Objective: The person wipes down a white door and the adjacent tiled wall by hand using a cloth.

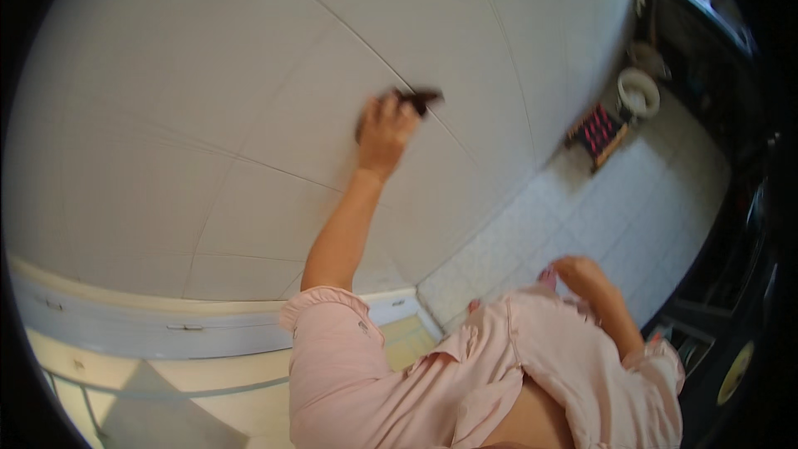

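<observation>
My left hand (383, 134) is pressed to the pale tiled wall (299, 75), with the arm stretched out. Bunched under its fingers is a dark cloth (424, 100), blurred and lying across a joint between tiles. Lower on the right, my right hand (580, 274) hangs near the front of my pink clothing (555, 349). Its fingers are bent and partly hidden, so I cannot tell whether anything is in them.
A low stool (597, 132) with a black and pink woven seat stands on the tiled floor (598, 212). Beside it is a whitish round container (639, 93). A pale frame with metal hinges (185, 327) runs along the lower left. Dark furniture (704, 287) borders the right side.
</observation>
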